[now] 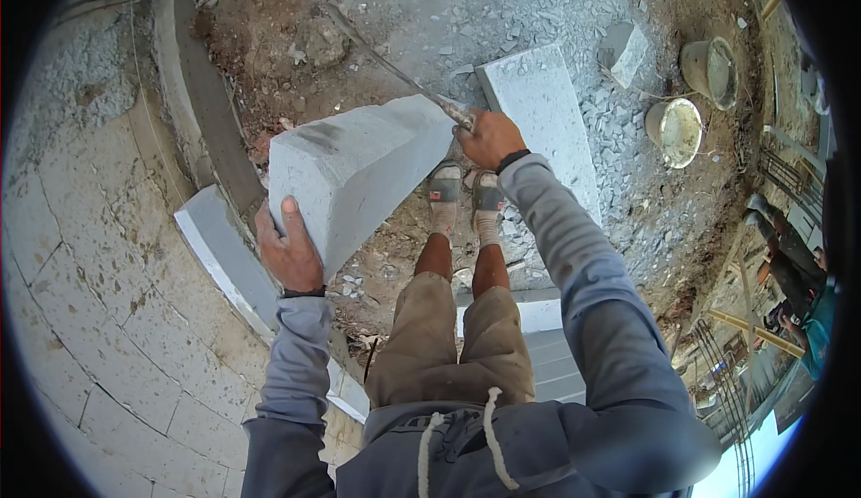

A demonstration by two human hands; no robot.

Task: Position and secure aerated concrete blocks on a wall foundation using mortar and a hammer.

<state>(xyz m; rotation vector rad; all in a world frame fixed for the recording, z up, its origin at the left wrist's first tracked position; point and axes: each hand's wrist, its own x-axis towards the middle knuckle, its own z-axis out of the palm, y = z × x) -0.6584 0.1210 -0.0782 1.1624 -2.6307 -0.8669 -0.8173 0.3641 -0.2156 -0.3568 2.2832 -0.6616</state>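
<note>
Block [381,162] lies between our two hands, pale grey and long, stretching from our left hand [291,251] up and across to our right hand [493,142]. With the left we clasp its near left end, thumb up along the end face, fingers around the left edge. With the right we grip the handle of a thin tool [395,69], just beside the block's far right end; the tool points away from us to the upper left, passing over that end. Our hands are well apart, and we cannot tell what the block's underside rests on.

Just below the right hand we see our feet [485,198], in socks and sandals, near the block's right side. To the right of them a slab [543,103] lies flat, one corner close to our right hand. Grey chips [619,157] cover the soil around it, with a broken chunk [621,52] farther off and two buckets [674,132] [708,72] beyond, close to each other.

On our left, past the left hand, a smaller block [235,251] lies along the edge of a paved surface [108,319]. At the far right edge we make out another person [812,328], near some thin bars [731,408].
</note>
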